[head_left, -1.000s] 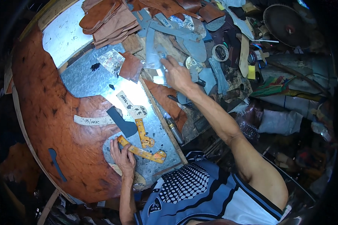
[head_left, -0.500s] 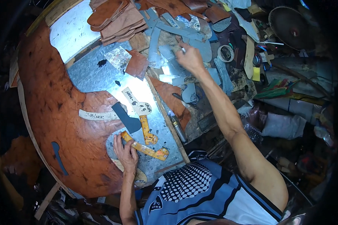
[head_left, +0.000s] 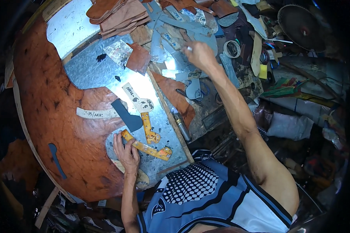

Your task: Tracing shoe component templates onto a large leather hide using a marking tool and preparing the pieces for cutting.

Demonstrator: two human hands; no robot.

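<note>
My left hand [head_left: 127, 153] lies with its fingers stretched out over a rounded grey piece [head_left: 112, 145] at the edge of the metal sheet [head_left: 167, 136]. Its fingertips are beside one end of a yellow, hooked template [head_left: 149, 150]. A second yellow template [head_left: 146, 124], a pale card pattern [head_left: 132, 93], a dark grey cut shape [head_left: 128, 117] and a pale curved strip [head_left: 93, 113] lie just beyond. My right hand [head_left: 201, 56] reaches far out over heaped grey pattern pieces [head_left: 186, 24]. Its fingers are curled; a small white spot shows at them, and what they hold is unclear.
A large brown leather hide [head_left: 42, 101] covers the left of the table. Stacked leather pieces [head_left: 124, 19] sit at the far side. A metal-handled tool [head_left: 181, 126] lies along the wooden edge strip. At right are a tape roll [head_left: 232, 49] and a round dark disc [head_left: 301, 28].
My right hand has shifted slightly right over the grey pieces, and a lettered pale strip now shows beside it. The table scene has slid slightly left and up; my left hand stays put on it.
</note>
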